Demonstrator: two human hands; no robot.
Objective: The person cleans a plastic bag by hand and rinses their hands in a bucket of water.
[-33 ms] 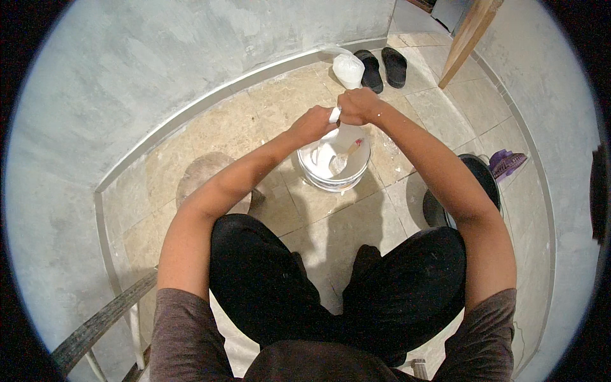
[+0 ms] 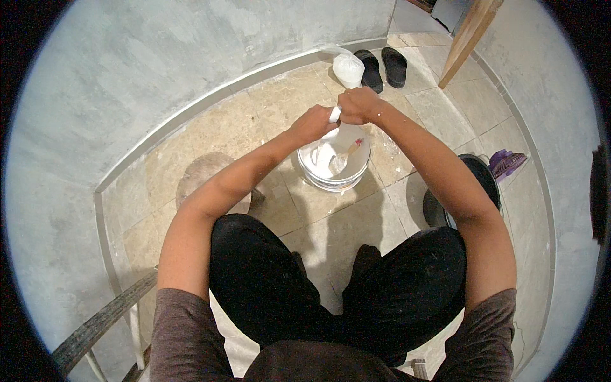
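Both my hands are stretched out over the far rim of a white bucket (image 2: 334, 185), almost touching each other. My left hand (image 2: 313, 123) is closed on a small white piece (image 2: 335, 114) that shows between the two hands; its kind cannot be made out. Closed like a fist, my right hand (image 2: 359, 105) meets that piece from the other side, and its fingertips are hidden. Inside the bucket is a white substance (image 2: 320, 158). A brush-like tool (image 2: 351, 151) with a pale handle and a red tip leans in the bucket.
A filled white plastic bag (image 2: 348, 70) lies by the wall beside black slippers (image 2: 394, 67). A round stool-like top (image 2: 207, 172) stands left, a black tub (image 2: 478, 172) right, with a purple item (image 2: 507, 164) behind. A wooden post (image 2: 470, 44) leans far right.
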